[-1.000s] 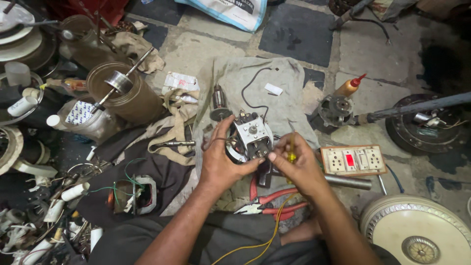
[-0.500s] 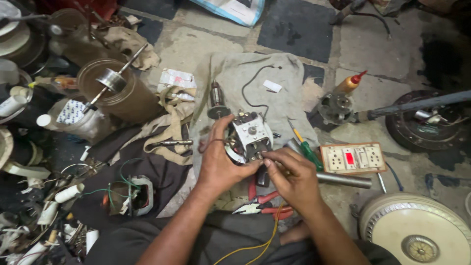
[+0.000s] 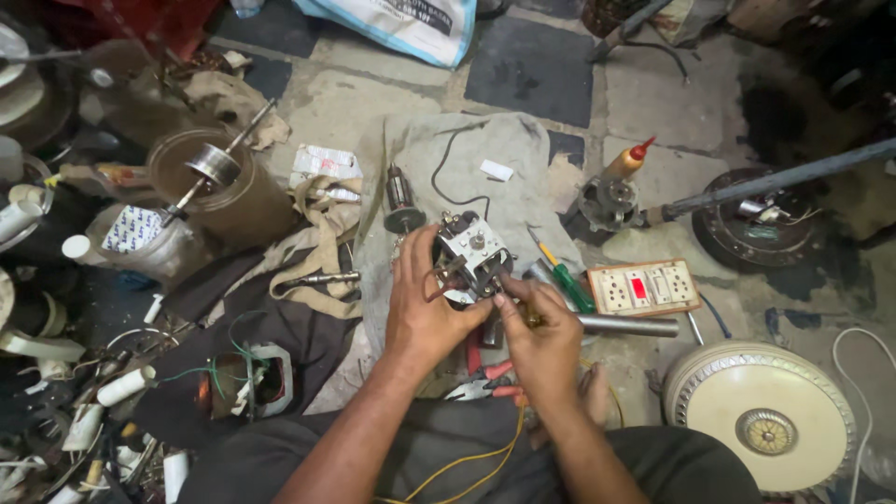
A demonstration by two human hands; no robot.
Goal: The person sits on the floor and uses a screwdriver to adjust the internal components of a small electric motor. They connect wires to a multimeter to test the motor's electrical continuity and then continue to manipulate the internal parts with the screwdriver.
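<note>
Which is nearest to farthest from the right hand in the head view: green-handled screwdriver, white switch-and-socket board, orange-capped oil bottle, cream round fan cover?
From the right hand:
1. Green-handled screwdriver, just above-right of it, on the grey cloth's edge.
2. White switch-and-socket board, further right on the floor.
3. Orange-capped oil bottle up top and cream round fan cover lower right: too close to call.

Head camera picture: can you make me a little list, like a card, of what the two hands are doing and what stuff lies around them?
left hand: grips the small motor part from its left side
right hand: fingertips pinch at the part's lower right edge
under the hands: red-handled pliers on grey cloth
beside the right hand: green screwdriver, switch board, metal rod
further off: orange-tipped oil bottle, cream round fan cover, wound coil
yellow wires: run along the lap
</note>
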